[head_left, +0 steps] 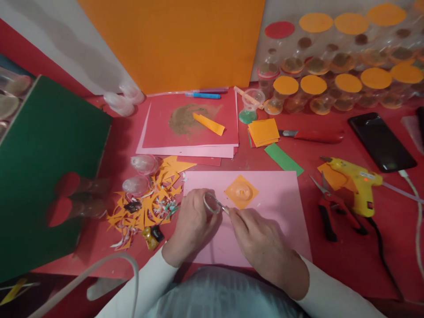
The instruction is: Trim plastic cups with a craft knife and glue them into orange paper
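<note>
My left hand (195, 216) is closed around a small transparent plastic cup (211, 203), its round rim facing up. In my right hand (261, 234), the fingers pinch a thin tool with a metal tip (223, 207); the tip touches or nearly touches the cup's rim, and its exact kind is hidden by my fingers. Both hands are over a pink sheet (285, 225). Just beyond them on that sheet lies an orange paper square (254, 192) with a transparent plastic piece (242, 191) standing on it.
Orange paper scraps (149, 212) and two plastic cups (135, 185) lie left. At right are red-handled snips (327, 212), a yellow glue gun (359, 181) and a phone (380, 141). Behind stand a red sheet with brown powder (180, 121), orange squares (264, 131) and rows of orange-topped plastic pieces (347, 84).
</note>
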